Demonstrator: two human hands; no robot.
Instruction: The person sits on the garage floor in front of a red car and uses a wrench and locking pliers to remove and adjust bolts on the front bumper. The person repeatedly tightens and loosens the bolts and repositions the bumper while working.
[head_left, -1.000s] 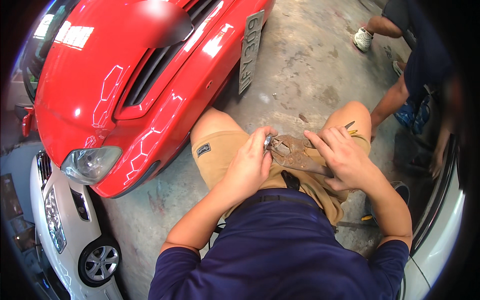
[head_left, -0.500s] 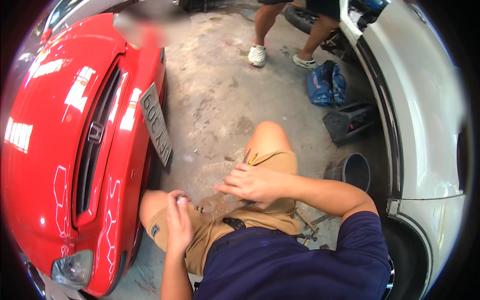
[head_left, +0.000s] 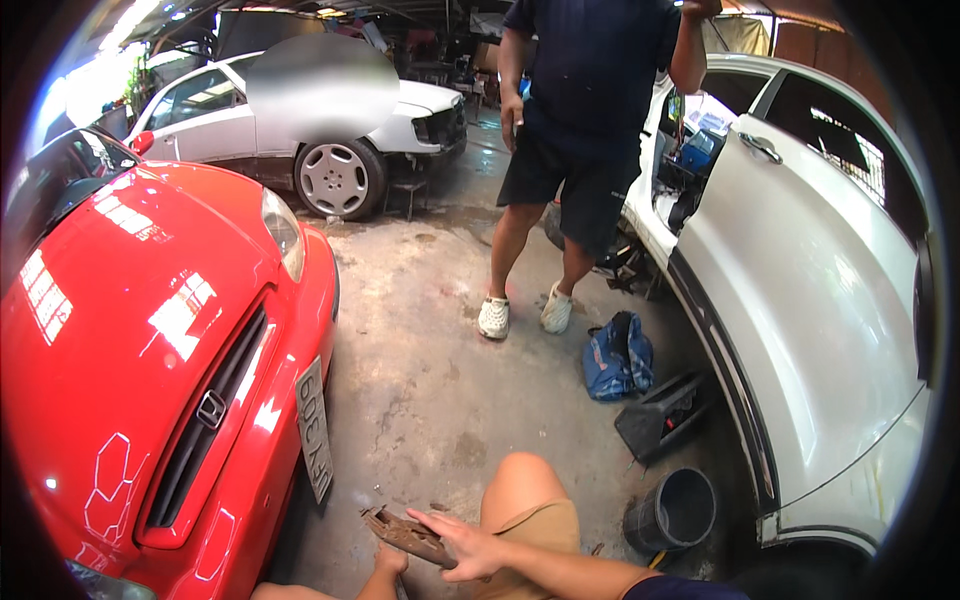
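Note:
A long, rusty brown metal part (head_left: 408,534), tilted, is held low in front of me, above my lap. My right hand (head_left: 468,548) is closed around its right end, with the fingers along its upper side. Under its middle is my left hand (head_left: 390,562), with curled fingers against the part; the part partly hides them. My bare right knee (head_left: 525,485) is bent beside the right hand.
The red car (head_left: 190,330) stands close on my left, its number plate (head_left: 313,430) jutting out. At right are a white car (head_left: 800,350), a black bucket (head_left: 670,508), a black plastic box (head_left: 660,418) and a blue bag (head_left: 617,358). A person (head_left: 590,130) stands ahead; another white car (head_left: 200,120) is behind.
My view has tilted up, showing more of the workshop. The rusty part is now raised between my hands; before, it was blurred over my lap with my left hand apart from it.

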